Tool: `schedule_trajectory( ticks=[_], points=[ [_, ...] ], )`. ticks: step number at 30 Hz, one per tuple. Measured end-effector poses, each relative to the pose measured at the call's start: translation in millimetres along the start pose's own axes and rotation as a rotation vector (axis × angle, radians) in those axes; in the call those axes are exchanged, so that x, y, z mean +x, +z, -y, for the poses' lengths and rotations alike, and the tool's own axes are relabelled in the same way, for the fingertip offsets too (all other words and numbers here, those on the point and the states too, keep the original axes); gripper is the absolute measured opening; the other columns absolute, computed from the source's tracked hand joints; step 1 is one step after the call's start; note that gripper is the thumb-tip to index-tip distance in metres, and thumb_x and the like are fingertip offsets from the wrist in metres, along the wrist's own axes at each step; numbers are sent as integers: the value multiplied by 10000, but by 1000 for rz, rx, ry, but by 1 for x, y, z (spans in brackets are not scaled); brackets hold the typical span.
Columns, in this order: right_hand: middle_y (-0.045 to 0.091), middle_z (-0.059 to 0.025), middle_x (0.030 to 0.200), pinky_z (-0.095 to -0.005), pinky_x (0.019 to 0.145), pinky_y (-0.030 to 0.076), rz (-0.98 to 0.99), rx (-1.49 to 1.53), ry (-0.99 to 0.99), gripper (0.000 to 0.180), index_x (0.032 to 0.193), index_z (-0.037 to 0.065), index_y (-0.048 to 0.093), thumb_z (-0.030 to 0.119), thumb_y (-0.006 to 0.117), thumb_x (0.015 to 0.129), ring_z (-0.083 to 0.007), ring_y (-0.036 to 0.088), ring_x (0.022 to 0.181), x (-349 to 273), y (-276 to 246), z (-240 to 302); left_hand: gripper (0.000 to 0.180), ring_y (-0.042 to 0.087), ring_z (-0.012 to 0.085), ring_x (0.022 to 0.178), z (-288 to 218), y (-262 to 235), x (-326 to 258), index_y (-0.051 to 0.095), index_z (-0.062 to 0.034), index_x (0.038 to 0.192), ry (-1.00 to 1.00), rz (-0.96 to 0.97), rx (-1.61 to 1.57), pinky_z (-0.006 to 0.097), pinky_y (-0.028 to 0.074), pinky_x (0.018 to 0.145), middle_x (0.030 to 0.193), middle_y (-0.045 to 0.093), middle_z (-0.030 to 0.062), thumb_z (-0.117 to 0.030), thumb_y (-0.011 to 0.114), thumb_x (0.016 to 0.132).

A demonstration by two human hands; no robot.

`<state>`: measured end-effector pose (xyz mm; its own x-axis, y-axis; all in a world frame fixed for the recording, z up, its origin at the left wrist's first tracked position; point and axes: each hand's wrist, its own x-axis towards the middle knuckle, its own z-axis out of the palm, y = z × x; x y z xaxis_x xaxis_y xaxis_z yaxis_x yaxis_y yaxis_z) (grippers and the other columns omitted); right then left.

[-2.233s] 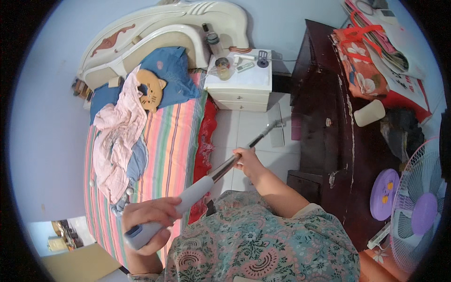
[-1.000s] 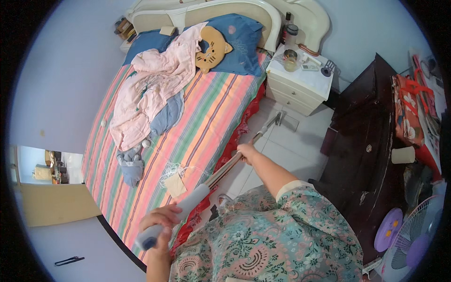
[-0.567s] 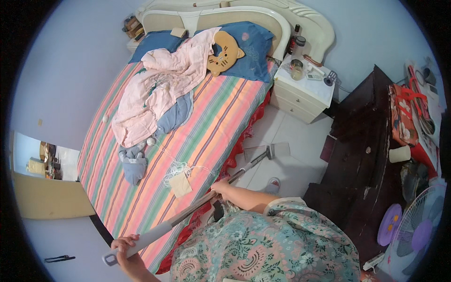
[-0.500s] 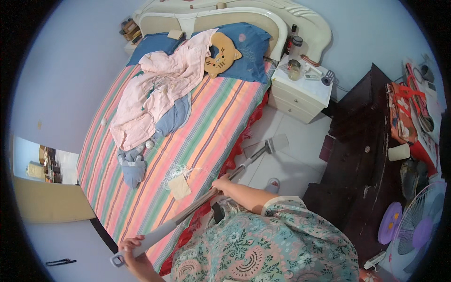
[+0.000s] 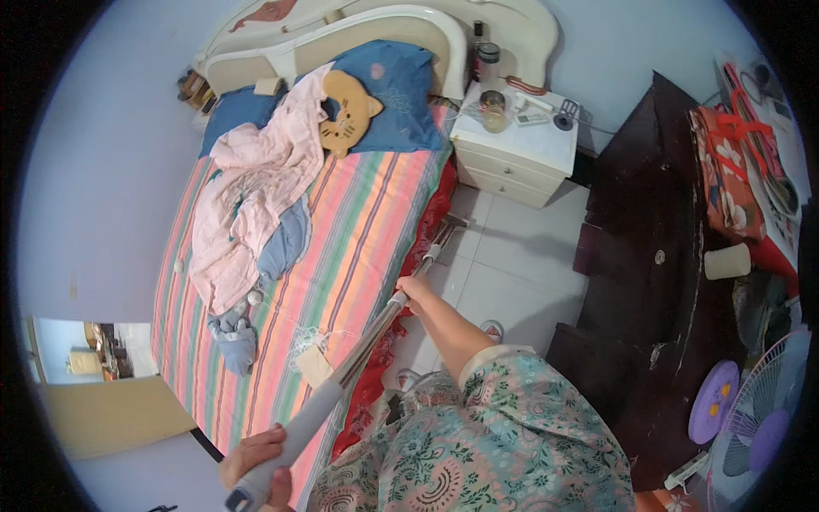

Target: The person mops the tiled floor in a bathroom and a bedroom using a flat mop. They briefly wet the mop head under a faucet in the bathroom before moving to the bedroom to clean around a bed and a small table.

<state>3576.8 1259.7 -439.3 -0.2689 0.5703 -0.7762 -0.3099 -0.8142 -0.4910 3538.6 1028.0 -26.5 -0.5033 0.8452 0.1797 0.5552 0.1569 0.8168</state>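
Note:
My left hand [image 5: 254, 461] is wrapped round the thick grey upper end of a long-handled mop [image 5: 307, 427]. Farther down the same pole, my right hand [image 5: 414, 293] grips it near the middle. The mop slants away over the bed's right side, and its lower end comes down on the tiled floor [image 5: 503, 264] against the red bed skirt [image 5: 439, 205]. Its head is only partly visible there. Beside the pole, a beige square [image 5: 315, 367] and a tangle of white string [image 5: 309, 341] lie on the striped bedsheet [image 5: 341, 264].
A white nightstand [image 5: 512, 166] holding jars stands beyond the mop head. Along the right runs a dark wooden cabinet [image 5: 631, 222], with a fan [image 5: 759, 435] nearer me. A pink blanket [image 5: 256, 179], blue pillows [image 5: 401, 94] and a cat-faced cushion [image 5: 354, 124] lie on the bed.
The mop head has moved left from the open tiles to the bed skirt, and the pole is steeper. My right hand has shifted farther away; the view has turned slightly.

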Motion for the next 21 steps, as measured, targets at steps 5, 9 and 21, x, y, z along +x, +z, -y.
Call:
schedule_trajectory(
  ticks=[5, 9, 21],
  points=[
    [470, -81, 631, -303, 363, 341, -123, 219, 11, 300, 862, 23, 349, -45, 537, 638, -164, 463, 455, -26, -53, 52, 356, 603, 282, 811, 0, 12, 43, 537, 21, 798, 142, 141, -83, 442, 492, 801, 825, 596, 209, -312, 646, 735],
    [486, -79, 687, -294, 403, 392, 9, 282, 95, 528, 1116, 37, 337, -41, 553, 641, -158, 481, 496, -12, -128, 61, 327, 636, 274, 735, -19, 45, 58, 554, 23, 752, 185, 165, -127, 415, 525, 729, 727, 614, 183, -280, 662, 691],
    [492, -28, 570, -267, 423, 381, -133, 571, -180, 131, 631, 79, 467, 40, 575, 693, -146, 489, 484, -93, -189, 26, 417, 620, 237, 584, -56, 64, 60, 542, -27, 672, 661, 603, -87, 309, 539, 586, 641, 603, 118, -417, 682, 715]
  ],
)
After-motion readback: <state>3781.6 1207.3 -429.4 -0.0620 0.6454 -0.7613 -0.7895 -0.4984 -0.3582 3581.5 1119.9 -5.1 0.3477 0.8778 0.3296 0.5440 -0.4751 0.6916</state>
